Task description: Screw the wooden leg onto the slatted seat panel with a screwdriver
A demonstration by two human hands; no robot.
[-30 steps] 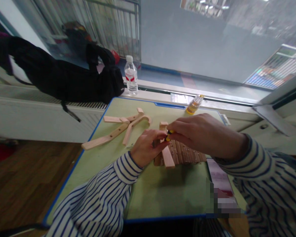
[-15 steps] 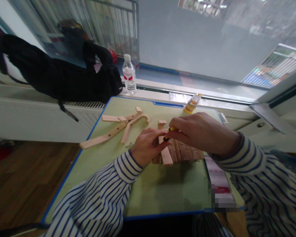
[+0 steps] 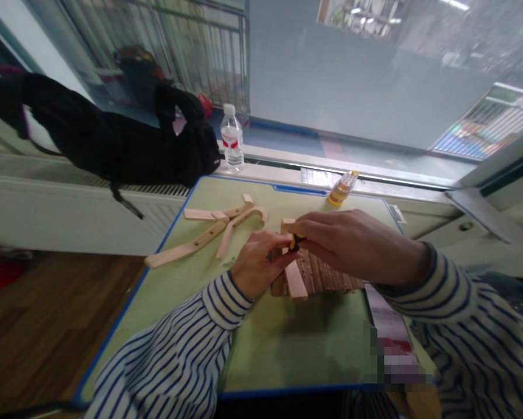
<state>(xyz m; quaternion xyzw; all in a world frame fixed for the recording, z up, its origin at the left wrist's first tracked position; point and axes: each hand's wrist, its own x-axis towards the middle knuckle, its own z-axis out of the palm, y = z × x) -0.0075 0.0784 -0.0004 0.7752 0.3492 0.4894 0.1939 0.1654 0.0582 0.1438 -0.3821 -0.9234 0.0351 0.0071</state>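
My right hand (image 3: 344, 241) is closed around the handle of a short yellow-and-black screwdriver (image 3: 295, 241), mostly hidden by the fingers. Thumb and forefinger of my left hand (image 3: 260, 262) pinch around the tool's lower black end; its tip and any screw are hidden. Beneath both hands, a pale wooden strip (image 3: 297, 284) lies across a brown slatted wooden piece (image 3: 320, 272) dotted with small marks. Left of my hands rest several loose pale wooden parts, among them a long bar with holes (image 3: 200, 240) and a hooked piece (image 3: 239, 221).
The green table (image 3: 253, 372) has a blue edge. A clear bottle with yellow liquid (image 3: 342, 189) leans at its back edge. Behind stand a water bottle (image 3: 232, 142) on the sill and a black bag (image 3: 143, 148) on the radiator. A phone-like flat object (image 3: 388, 317) lies at right.
My right hand has turned around the screwdriver, its fingers now covering more of the handle. My left hand keeps its place by the strip. The whole view has shifted slightly.
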